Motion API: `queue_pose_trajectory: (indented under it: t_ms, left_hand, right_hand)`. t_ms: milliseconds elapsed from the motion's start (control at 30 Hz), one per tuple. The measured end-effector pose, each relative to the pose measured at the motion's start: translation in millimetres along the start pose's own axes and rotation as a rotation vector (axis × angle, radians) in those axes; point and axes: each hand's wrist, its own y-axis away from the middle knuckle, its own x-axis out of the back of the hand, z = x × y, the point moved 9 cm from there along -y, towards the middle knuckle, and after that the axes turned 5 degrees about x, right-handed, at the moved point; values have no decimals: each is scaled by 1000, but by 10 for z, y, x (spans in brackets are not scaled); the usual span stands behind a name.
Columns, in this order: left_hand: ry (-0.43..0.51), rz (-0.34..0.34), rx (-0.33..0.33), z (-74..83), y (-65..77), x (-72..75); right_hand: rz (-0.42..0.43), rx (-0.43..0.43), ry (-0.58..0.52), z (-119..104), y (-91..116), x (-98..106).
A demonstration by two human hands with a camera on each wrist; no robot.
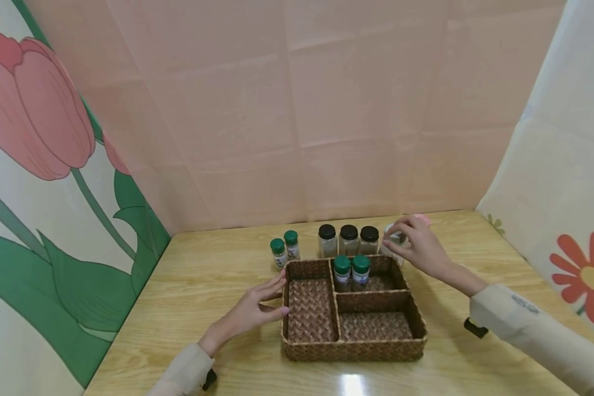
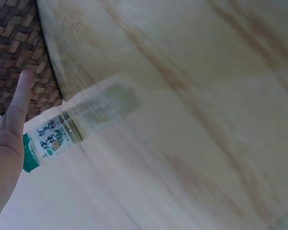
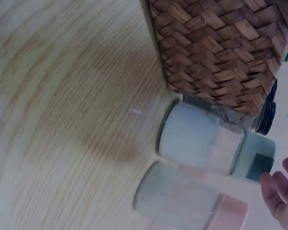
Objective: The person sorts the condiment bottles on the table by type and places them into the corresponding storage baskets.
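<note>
A brown woven basket [image 1: 356, 351] with three compartments sits on the table. My left hand [image 1: 249, 308] rests against its left wall, fingers extended, the index finger along the weave [image 2: 31, 91]. Two green-capped spice bottles [image 1: 342, 272] stand upright in the back right compartment. Behind the basket's back right corner, my right hand [image 1: 421, 246] hovers with bent, spread fingers at the top of a glass jar with a pale blue-green lid [image 3: 252, 155]. The jar holds something white. In the right wrist view the fingertips are right at the lid's edge, not closed round it.
Behind the basket stand three black-lidded jars [image 1: 348, 239]. Two more green-capped bottles [image 1: 278, 253] are at the back left, one showing close to the basket wall in the left wrist view. A pink-lidded jar [image 3: 177, 196] stands next to the blue-green-lidded one. Cloth walls [image 1: 297, 110] border the table.
</note>
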Motion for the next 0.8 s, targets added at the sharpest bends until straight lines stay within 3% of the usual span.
queue_pose_trajectory:
  t_ms: [233,533,800]
  left_hand:
    - [-3,9,14,2,4,-3]
    - [19,-10,25,338,52,20]
    - [2,-3,14,5,-1,-13]
  right_hand:
    - [-26,-53,53,91,13,-13]
    - [-56,-101,35,221,49,-66]
    - [-144,-207,0,317,111,-140]
